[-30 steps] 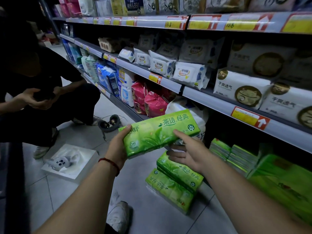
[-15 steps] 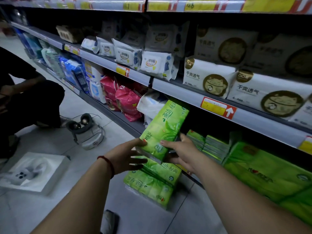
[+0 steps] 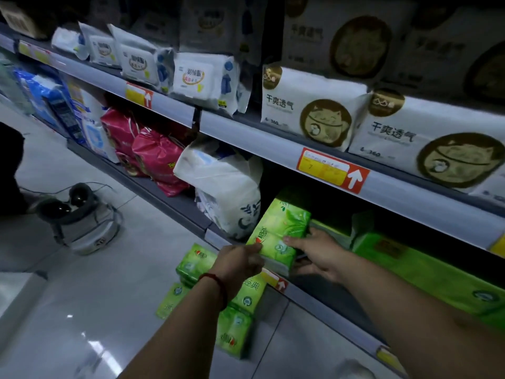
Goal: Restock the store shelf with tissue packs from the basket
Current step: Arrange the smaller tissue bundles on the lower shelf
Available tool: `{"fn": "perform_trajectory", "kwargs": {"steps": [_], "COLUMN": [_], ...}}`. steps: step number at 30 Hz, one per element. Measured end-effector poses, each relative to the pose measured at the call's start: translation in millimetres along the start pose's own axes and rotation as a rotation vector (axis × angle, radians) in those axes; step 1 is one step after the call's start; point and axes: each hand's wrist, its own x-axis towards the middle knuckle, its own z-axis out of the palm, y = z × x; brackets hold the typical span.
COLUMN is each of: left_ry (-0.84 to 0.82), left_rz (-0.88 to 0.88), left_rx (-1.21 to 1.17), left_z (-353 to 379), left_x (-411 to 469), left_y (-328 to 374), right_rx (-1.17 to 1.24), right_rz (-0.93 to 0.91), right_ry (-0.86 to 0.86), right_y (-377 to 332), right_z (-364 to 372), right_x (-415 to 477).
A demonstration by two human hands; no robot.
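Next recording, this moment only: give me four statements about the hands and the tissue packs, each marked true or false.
1. The left hand and the right hand both hold the green tissue pack. True.
2. That pack is going onto the top shelf. False: it is at the mouth of the bottom shelf.
3. More green packs lie on the floor. True.
4. The right wrist wears a bracelet. False: the red string is on the left wrist.

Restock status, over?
Left hand and right hand grip green pack. Pack tilted at bottom shelf mouth. White bag close beside it.
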Motion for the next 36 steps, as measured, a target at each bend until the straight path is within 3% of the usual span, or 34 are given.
{"fn": "perform_trajectory", "kwargs": {"steps": [5,11,15,18,20,23,27,31,36], "left_ry": [0.053,0.038,-0.008,-0.073,-0.012,0.210,0.050,-0.077,-0.154], "left_rz": [0.195,0.243,0.255,0.207,0.257,0.564,0.662,0.736,0.749], "left_rx": [-0.004,0.030,0.004,0.021,0.266,0.902,1.557,1.695,1.727], "left_z": [26,56,66,56,47,36,39,52,56], "left_x": [45,94,109,111,111,110,108,110,115], "left_y": [-7,4,12,11,12,20,25,24,15], "right_rx": [0.158,0.293,0.203,-0.126,-0.411,-0.626,-0.692,-0.626,-0.612], "right_rz": [0.021,0.035,-0.060,-0.114,-0.133,-0.197,-0.339,-0.349,-0.356], "right_ry": [0.111,0.280,0.276,0.251,0.218,0.144,0.145,0.229,0.174], "right_y": [11,23,35,45,47,50,40,37,42], "right_z": [-9,-13,-15,-25,-32,-34,-25,-34,-43], "right_x": [42,71,68,70,69,67,69,75,75]}}
